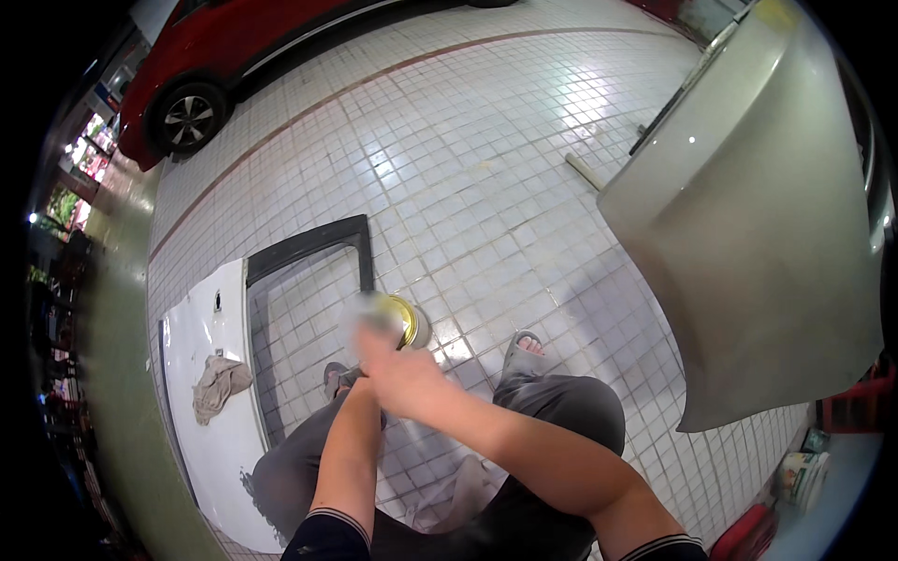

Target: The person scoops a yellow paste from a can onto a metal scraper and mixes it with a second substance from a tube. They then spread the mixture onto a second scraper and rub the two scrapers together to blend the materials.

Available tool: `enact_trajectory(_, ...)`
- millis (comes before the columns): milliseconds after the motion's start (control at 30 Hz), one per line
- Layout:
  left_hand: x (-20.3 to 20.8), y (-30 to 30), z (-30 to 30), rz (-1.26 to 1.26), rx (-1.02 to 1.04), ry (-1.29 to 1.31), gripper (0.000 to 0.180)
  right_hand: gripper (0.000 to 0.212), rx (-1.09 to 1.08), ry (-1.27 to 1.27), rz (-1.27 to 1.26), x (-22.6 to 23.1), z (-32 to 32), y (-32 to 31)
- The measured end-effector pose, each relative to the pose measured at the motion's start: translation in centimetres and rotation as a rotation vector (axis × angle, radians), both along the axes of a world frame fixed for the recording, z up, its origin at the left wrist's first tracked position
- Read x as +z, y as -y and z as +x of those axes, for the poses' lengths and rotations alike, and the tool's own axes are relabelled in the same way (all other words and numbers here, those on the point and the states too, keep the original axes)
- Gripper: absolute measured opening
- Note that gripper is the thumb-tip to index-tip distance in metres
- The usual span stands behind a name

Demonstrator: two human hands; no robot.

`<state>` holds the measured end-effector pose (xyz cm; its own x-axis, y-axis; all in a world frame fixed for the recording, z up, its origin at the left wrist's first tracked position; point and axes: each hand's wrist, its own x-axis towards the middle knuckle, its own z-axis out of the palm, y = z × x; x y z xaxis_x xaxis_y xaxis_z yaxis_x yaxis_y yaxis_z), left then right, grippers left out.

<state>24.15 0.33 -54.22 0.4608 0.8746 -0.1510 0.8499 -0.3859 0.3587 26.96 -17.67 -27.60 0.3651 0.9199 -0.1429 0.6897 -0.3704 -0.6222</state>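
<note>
My two hands meet in front of me, between my knees and beside a round tin with a gold-coloured rim. My right hand crosses over the left wrist and looks closed, though what its fingers hold is hidden. Beyond it, my left hand is partly covered and smeared, so its fingers do not show. A blurred pale patch over the fingertips hides any thing held there. To the left lies a white car door panel with a black window frame. A crumpled beige cloth rests on the panel.
A silvery-beige car panel stands close on the right. The far left holds a parked red car. Another cloth lies on the white tiled floor between my legs. White tubs sit at the lower right.
</note>
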Motion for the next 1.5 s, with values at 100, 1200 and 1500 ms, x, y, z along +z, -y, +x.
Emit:
enact_trajectory(100, -1.2, -1.2, 0.7, 0.011, 0.068, -0.011, 0.086, 0.022, 0.106, -0.083, -0.138, 1.5, 0.1, -0.1)
enact_trajectory(1200, 3.6, 1.0, 4.2, -0.177, -0.214, -0.224, 0.123, 0.032, -0.022, 0.001, -0.003, -0.8, -2.2, -2.2)
enact_trajectory(1500, 2.2, 3.2, 0.1, 0.078, -0.486, -0.115, 0.096, 0.027, 0.032, 0.025, 0.004, -1.2, -3.5, -4.2)
